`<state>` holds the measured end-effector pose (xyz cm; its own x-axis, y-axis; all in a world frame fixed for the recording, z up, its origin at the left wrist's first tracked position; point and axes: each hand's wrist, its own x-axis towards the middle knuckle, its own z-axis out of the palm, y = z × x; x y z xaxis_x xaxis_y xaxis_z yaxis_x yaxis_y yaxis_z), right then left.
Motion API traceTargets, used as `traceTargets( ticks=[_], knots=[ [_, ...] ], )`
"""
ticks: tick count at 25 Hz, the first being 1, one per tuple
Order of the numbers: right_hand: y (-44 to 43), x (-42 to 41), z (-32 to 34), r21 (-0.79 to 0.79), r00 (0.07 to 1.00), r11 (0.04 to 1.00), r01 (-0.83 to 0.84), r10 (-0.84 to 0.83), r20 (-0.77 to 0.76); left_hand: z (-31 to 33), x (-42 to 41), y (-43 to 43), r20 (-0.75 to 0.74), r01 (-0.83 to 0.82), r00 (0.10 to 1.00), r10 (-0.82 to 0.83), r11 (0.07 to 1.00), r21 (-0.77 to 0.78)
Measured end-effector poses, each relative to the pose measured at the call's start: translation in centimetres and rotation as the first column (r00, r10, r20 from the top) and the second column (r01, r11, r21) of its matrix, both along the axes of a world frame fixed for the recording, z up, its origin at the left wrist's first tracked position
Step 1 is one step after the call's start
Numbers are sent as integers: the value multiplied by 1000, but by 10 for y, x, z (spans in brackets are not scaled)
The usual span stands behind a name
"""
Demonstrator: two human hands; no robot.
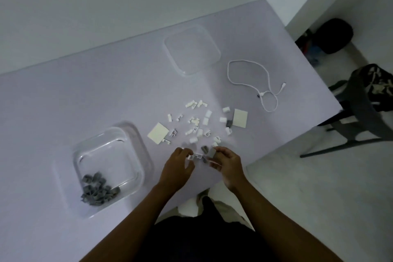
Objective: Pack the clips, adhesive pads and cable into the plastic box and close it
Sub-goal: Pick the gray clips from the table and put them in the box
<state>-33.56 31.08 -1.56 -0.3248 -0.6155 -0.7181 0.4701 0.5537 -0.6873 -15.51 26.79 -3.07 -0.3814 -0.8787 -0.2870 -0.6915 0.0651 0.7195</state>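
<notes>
Plastic box (110, 164): clear, open, on the pale table (63, 102), well to the left of both hands
Grey clips (98, 189): heaped in the near corner of the plastic box
Lid (192, 49): clear, lying flat on the table far beyond the plastic box, up and to its right
White clips (196, 122): scattered loose on the table to the right of the plastic box, between it and the cable
Loose grey clips (205, 148): a few on the table at the near edge of the white scatter, just beyond the fingers; one more (229, 123) by the right pad
Adhesive pads: one pale square (158, 133) just right of the plastic box, another (240, 118) further right past the scatter
Cable (255, 85): white, loosely looped, far right of the plastic box, near the table edge
Left hand (177, 165): fingers curled in narrow around a small white clip (194, 156)
Right hand (228, 164): fingers pinched narrow on a small grey clip (212, 152), close beside the left hand
Both hands: at the near table edge, right of the plastic box
</notes>
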Motion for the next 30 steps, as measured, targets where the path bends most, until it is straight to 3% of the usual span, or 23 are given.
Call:
traceTargets(
  ticks=[3, 5, 6, 7, 8, 10, 11, 12, 15, 18, 19, 20, 21, 22, 23, 24, 25, 27, 29, 30],
  knots=[
    [-1, -34, 16, -39, 951, 997, 68, -53, 306, -9, -26, 5, 90, 220, 972, -215, 974, -50],
    [-10, -52, 19, -44, 928, 998, 32, -14, 372, -16, -45, 9, 191, 326, 934, -302, 939, -109],
    [-16, -59, 16, -36, 952, 998, -51, 59, 299, -20, -53, 11, 239, 345, 921, -308, 929, -132],
    [-23, -64, 10, -17, 973, 981, -195, 195, 126, -23, -60, 13, 271, 344, 915, -298, 928, -141],
    [-28, -67, 4, 23, 920, 927, -374, 374, -120, -25, -63, 14, 290, 329, 916, -278, 934, -142],
    [-37, -67, -11, 147, 568, 729, -669, 629, -531, -30, -62, 15, 290, 259, 934, -210, 956, -141],
    [-40, -65, -18, 208, 408, 628, -750, 687, -601, -32, -60, 15, 270, 207, 949, -161, 967, -151],
    [-43, -62, -23, 252, 305, 555, -793, 719, -625, -32, -57, 16, 238, 137, 966, -98, 978, -157],
    [-50, -49, -36, 344, 102, 462, -818, 704, -702, -17, -44, 14, 37, -261, 963, 267, 958, -119],
    [-55, -34, -45, 419, -33, 414, -808, 678, -734, 1, -32, 8, -141, -586, 774, 617, 783, 207],
    [-56, -32, -46, 416, -27, 413, -810, 684, -729, 4, -29, 4, -193, -618, 672, 715, 685, 386],
    [-58, -31, -45, 380, 37, 435, -817, 696, -717, 7, -28, -1, -249, -600, 530, 810, 566, 565],
    [-60, -32, -45, 301, 181, 483, -822, 723, -667, 10, -29, -6, -282, -532, 372, 884, 452, 716],
    [-62, -36, -42, 190, 382, 559, -807, 740, -554, 14, -30, -13, -286, -444, 243, 927, 368, 817],
    [-64, -43, -34, 91, 583, 646, -758, 734, -349, 18, -34, -20, -276, -374, 173, 945, 322, 870],
    [-65, -53, -25, 17, 717, 721, -692, 690, -100, 21, -42, -27, -261, -340, 168, 950, 305, 890],
    [-65, -65, -15, -40, 769, 779, -626, 625, 134, 24, -53, -35, -249, -345, 216, 944, 312, 885],
    [-62, -86, 3, -160, 754, 840, -518, 537, 379, 24, -77, -50, -210, -469, 472, 856, 445, 762],
    [-61, -108, 17, -224, 760, 878, -423, 479, 439, 15, -106, -65, -102, -497, 797, 596, 742, 449],
    [-61, -118, 24, -231, 781, 898, -373, 439, 444, 9, -123, -71, -24, -419, 896, 442, 864, 279]
  ],
)
